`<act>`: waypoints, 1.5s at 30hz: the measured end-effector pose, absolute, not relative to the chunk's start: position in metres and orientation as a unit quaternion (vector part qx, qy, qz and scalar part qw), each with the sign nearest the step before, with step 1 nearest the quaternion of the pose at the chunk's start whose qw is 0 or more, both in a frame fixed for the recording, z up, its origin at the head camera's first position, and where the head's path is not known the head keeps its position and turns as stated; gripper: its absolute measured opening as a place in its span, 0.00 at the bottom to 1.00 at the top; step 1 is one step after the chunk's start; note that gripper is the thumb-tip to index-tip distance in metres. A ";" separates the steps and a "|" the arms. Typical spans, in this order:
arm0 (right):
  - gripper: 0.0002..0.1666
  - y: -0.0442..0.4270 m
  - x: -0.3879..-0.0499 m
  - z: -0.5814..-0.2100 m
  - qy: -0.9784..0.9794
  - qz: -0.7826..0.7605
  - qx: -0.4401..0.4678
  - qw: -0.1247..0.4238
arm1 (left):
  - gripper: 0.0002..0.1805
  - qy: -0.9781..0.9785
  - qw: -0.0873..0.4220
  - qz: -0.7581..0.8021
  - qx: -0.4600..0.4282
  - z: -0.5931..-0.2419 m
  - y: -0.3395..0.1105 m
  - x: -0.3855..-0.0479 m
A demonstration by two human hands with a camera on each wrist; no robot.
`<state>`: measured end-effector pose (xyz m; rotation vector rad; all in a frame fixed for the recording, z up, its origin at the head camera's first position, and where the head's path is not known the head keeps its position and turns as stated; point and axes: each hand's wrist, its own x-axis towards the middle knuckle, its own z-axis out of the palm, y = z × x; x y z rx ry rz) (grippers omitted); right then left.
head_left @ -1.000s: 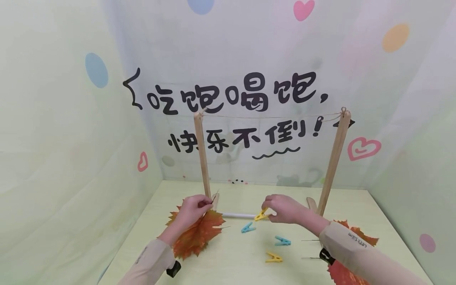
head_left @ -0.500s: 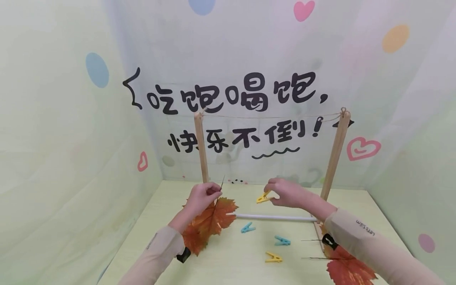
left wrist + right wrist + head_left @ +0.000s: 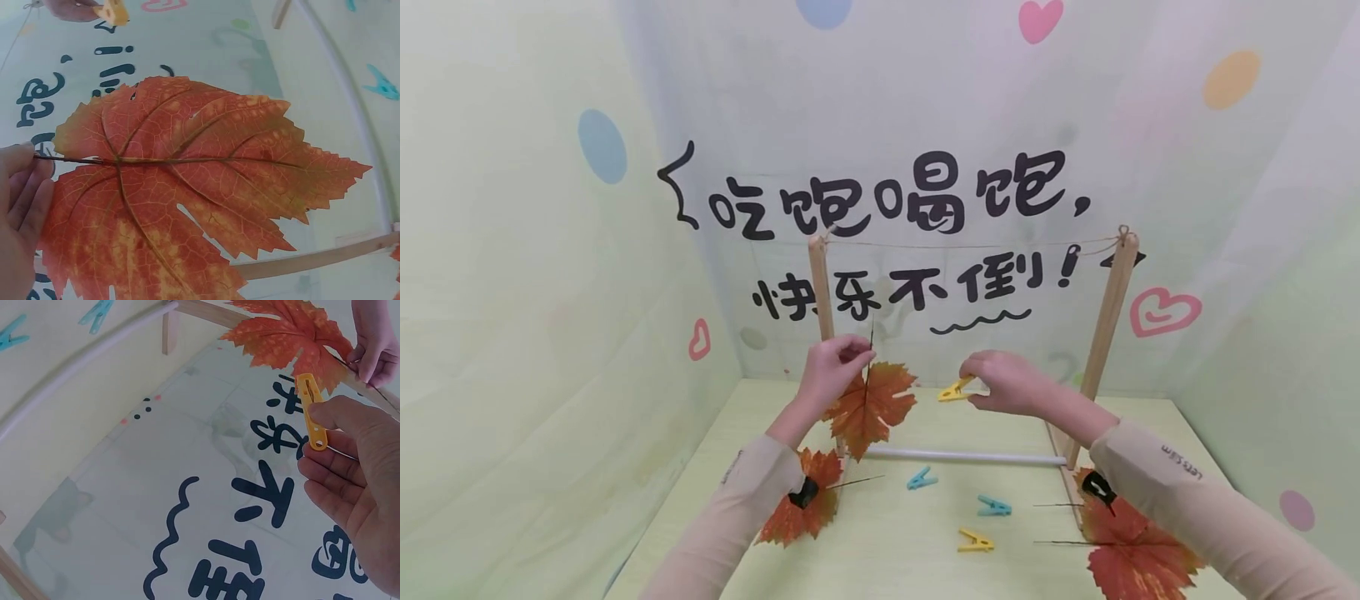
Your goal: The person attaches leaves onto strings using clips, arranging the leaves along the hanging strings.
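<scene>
My left hand (image 3: 833, 367) pinches the thin dark stem of an orange-red artificial maple leaf (image 3: 872, 408), which hangs below the fingers in front of the left wooden post (image 3: 823, 292). In the left wrist view the leaf (image 3: 187, 162) spreads wide from the fingertips. My right hand (image 3: 1011, 383) holds a yellow clothespin (image 3: 955, 390) between thumb and fingers, to the right of the leaf and apart from it. The right wrist view shows that clothespin (image 3: 312, 412) edge on. Above both hands a thin string (image 3: 955, 246) runs between the tops of the two posts.
Two blue clothespins (image 3: 922, 478) and another yellow clothespin (image 3: 976, 541) lie on the table (image 3: 887, 558). More leaves rest at the left (image 3: 808, 508) and right (image 3: 1138, 542), partly under the sleeves. A white rod (image 3: 962, 456) joins the frame's base; the right post (image 3: 1105, 342) stands behind the right arm.
The left hand has risen from the table, lifting the leaf, which now hangs down and uncovers another leaf beneath. The right hand has risen too, still holding the yellow clothespin.
</scene>
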<state>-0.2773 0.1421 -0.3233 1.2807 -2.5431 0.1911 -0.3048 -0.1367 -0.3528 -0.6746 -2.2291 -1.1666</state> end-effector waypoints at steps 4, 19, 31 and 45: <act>0.14 0.143 -0.277 -0.316 -0.882 0.065 0.441 0.151 | 0.05 -0.804 0.303 -0.447 -0.250 -0.337 -0.135 -0.311; 0.13 0.142 -0.282 -0.291 -0.881 0.116 0.431 0.154 | 0.06 -0.773 0.354 -0.479 -0.220 -0.301 -0.124 -0.322; 0.16 0.134 -0.286 -0.258 -0.873 0.187 0.414 0.176 | 0.06 -0.770 0.389 -0.461 -0.206 -0.288 -0.117 -0.328; 0.18 0.121 -0.290 -0.221 -0.870 0.217 0.397 0.196 | 0.06 -0.792 0.353 -0.472 -0.160 -0.277 -0.115 -0.330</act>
